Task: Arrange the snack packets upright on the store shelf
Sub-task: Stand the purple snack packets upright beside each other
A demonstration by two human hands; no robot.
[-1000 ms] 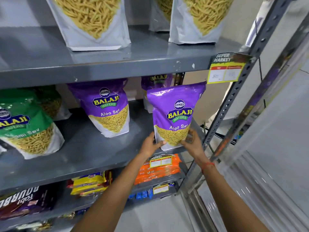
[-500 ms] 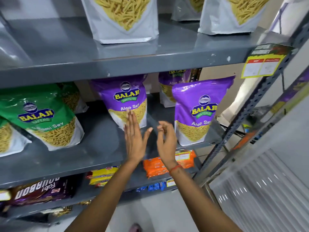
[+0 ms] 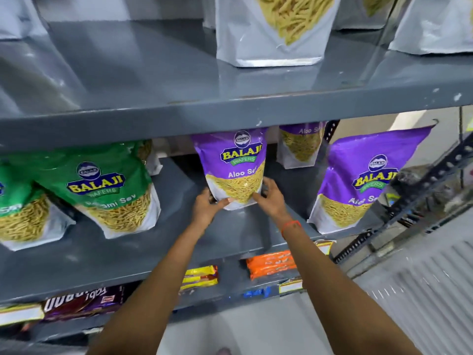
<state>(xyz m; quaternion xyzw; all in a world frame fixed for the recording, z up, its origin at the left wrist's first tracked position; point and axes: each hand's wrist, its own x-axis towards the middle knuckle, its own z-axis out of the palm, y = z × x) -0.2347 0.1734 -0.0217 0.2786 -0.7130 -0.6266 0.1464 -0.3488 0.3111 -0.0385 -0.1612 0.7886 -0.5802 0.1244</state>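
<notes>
A purple Aloo Sev packet stands upright in the middle of the grey middle shelf. My left hand grips its lower left corner and my right hand grips its lower right side. A second purple packet stands upright near the shelf's right end, apart from both hands. A third purple packet stands further back between them. Green Ratlami Sev packets lean at the left.
The upper shelf carries silver sev packets. The lower shelf holds orange packs, yellow packs and a dark biscuit pack. A perforated metal upright borders the right. Bare shelf lies between the green and purple packets.
Both hands left the right-hand purple packet, moved left across the shelf with fingers apart, and now hold the bottom of the middle purple packet. The view has shifted left.
</notes>
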